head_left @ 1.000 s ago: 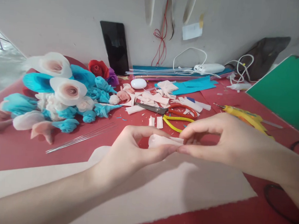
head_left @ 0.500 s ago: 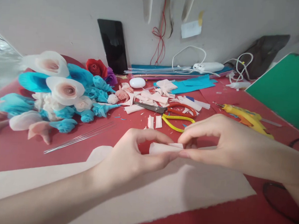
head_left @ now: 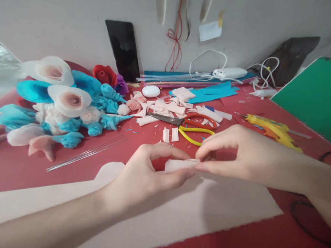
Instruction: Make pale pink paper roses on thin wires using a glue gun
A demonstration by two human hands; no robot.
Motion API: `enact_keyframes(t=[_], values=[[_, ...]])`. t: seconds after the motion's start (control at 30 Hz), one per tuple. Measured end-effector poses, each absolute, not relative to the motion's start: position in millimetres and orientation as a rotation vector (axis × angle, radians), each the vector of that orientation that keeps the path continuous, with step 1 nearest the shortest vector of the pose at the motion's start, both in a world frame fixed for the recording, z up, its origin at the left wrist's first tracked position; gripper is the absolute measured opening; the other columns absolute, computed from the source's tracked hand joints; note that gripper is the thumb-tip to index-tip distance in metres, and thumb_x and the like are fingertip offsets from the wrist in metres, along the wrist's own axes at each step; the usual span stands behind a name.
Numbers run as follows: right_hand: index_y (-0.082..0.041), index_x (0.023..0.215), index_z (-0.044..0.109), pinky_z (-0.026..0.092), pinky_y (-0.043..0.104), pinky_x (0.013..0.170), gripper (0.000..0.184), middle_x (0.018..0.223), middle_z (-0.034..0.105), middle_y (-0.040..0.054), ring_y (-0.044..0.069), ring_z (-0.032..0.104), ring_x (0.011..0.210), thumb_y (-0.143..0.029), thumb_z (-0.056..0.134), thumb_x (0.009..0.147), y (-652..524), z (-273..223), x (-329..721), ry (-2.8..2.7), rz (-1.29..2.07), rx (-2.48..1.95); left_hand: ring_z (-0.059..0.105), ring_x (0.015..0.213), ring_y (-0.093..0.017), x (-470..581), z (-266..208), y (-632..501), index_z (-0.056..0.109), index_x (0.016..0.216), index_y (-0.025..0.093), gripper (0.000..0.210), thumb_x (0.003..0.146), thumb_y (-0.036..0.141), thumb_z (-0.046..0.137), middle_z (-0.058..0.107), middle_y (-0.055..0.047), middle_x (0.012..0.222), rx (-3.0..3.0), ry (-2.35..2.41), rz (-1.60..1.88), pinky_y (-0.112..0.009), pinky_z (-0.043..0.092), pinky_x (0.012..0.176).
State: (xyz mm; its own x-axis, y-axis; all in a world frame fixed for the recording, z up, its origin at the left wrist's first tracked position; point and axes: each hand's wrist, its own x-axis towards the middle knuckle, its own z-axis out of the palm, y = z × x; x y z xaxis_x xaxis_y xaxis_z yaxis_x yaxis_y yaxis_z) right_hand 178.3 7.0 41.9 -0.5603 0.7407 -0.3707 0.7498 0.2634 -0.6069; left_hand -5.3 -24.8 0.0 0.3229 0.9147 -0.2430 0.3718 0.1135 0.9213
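Note:
Between my two hands is a small pale pink piece of crepe paper [head_left: 179,165], curved or partly rolled. My left hand [head_left: 151,168] has its thumb and fingers closed on the left and lower part of the piece. At the right end, my right hand [head_left: 231,154] pinches the paper between thumb and fingertips. Some of its fingers are hidden behind the piece. Under both hands lies a large sheet of pale pink crepe paper [head_left: 233,206]. Just beyond them rest scissors [head_left: 188,121] with one red and one yellow handle.
Paper flowers [head_left: 74,101] pile up at the left, near thin metal wires [head_left: 82,154]. Pink paper scraps [head_left: 169,108] and blue paper [head_left: 212,93] lie behind the scissors. A yellow glue gun [head_left: 268,128] sits at the right before a green board [head_left: 315,99]. A phone [head_left: 123,50] leans on the wall.
The thumbs and fingertips have shifted slightly on the pink piece, and its upper edge looks more folded over. The whole view has moved a little.

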Motion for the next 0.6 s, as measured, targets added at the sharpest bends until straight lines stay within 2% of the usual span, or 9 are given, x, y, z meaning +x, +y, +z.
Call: enact_keyframes(t=[0.17, 0.37, 0.6], values=[[-0.023, 0.080, 0.068, 0.042, 0.020, 0.057, 0.016, 0.083, 0.065, -0.0026, 0.014, 0.060, 0.076, -0.035, 0.058, 0.081, 8.9, 39.2, 178.4, 2.482, -1.216, 1.467, 0.063, 0.075, -0.014, -4.9, -0.9, -24.6, 0.072, 0.077, 0.021, 0.012, 0.073, 0.028, 0.064, 0.071, 0.003, 0.075, 1.419, 1.253, 0.604, -0.015, 0.045, 0.063], [-0.023, 0.082, 0.066, 0.042, 0.020, 0.059, 0.018, 0.078, 0.063, -0.0039, 0.013, 0.057, 0.073, -0.039, 0.059, 0.079, 9.2, 38.8, 178.5, 2.452, -1.244, 1.473, 0.058, 0.059, -0.011, -2.8, 0.5, -24.5, 0.073, 0.072, 0.021, 0.017, 0.073, 0.033, 0.062, 0.069, 0.003, 0.065, 1.387, 1.351, 0.549, -0.013, 0.040, 0.048], [-0.023, 0.081, 0.065, 0.041, 0.020, 0.058, 0.016, 0.073, 0.061, -0.0042, 0.011, 0.056, 0.069, -0.038, 0.062, 0.077, 8.5, 38.3, 177.3, 2.465, -1.253, 1.489, 0.054, 0.054, -0.011, -1.7, 0.0, -25.9, 0.074, 0.067, 0.020, 0.019, 0.074, 0.034, 0.062, 0.066, 0.002, 0.062, 1.376, 1.358, 0.581, -0.015, 0.037, 0.045]])
